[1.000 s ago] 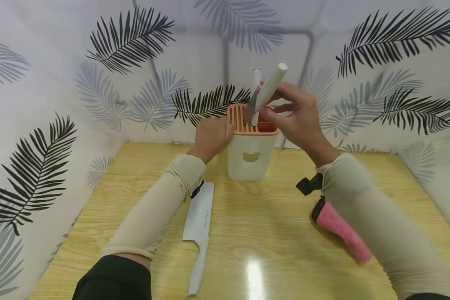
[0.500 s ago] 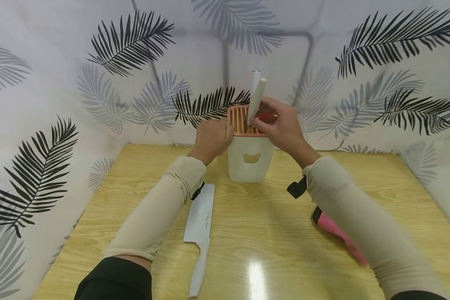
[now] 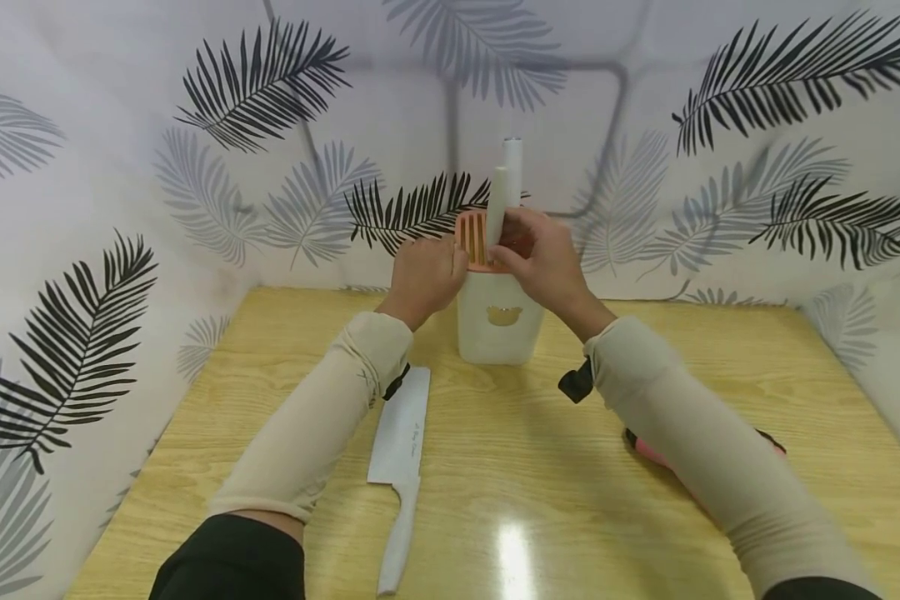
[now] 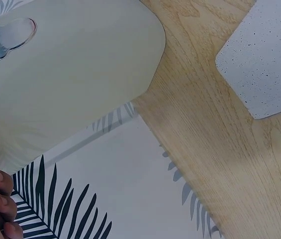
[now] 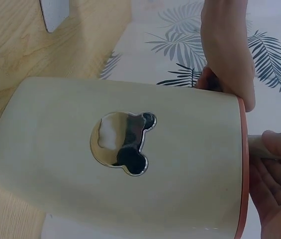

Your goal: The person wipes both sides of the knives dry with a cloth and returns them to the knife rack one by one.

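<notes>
A cream knife holder (image 3: 487, 337) with an orange slotted top and a bear-shaped window stands upright at the back of the table. My left hand (image 3: 426, 277) grips its left rim, thumb over the top edge. My right hand (image 3: 546, 260) pinches the pale handle of a knife (image 3: 497, 204), held nearly upright over the slots; its blade is out of sight below the handle. In the right wrist view the knife handle (image 5: 259, 145) meets the orange rim between thumb and fingers. Behind it rises a second white handle (image 3: 514, 162) from the holder.
A white cleaver (image 3: 401, 442) lies flat on the wooden table (image 3: 540, 492), partly under my left forearm. Under my right forearm is a pink item with a black end (image 3: 648, 450), mostly hidden. A leaf-patterned cloth (image 3: 390, 108) hangs close behind the holder.
My right hand has moved left and down, bringing the knife from a slant to nearly upright, its blade going out of sight into the holder's top. The left hand keeps its grip.
</notes>
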{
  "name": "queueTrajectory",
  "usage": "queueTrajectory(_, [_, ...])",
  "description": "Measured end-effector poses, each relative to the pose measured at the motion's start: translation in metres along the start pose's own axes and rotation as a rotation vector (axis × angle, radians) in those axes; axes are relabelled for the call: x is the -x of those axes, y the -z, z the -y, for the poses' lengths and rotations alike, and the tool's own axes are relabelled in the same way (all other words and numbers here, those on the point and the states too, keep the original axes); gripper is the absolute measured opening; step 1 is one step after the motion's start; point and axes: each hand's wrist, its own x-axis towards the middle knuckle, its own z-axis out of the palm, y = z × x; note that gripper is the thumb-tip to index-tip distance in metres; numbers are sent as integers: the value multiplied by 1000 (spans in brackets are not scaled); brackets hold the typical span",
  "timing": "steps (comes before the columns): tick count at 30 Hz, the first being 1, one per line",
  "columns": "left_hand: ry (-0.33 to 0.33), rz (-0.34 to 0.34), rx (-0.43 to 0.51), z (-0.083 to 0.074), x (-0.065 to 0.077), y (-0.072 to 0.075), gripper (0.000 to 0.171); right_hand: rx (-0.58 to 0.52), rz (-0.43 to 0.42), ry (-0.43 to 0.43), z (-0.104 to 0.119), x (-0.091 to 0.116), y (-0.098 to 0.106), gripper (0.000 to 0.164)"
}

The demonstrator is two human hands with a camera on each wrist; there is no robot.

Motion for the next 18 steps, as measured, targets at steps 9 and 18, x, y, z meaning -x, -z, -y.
queueTrajectory(9, [6, 3, -2, 1, 1, 1, 36, -16, -15, -46, -1, 1, -5, 45])
queueTrajectory(18, [2, 4, 10, 0, 1, 3, 35, 100, -66, 212, 19, 33, -7, 33])
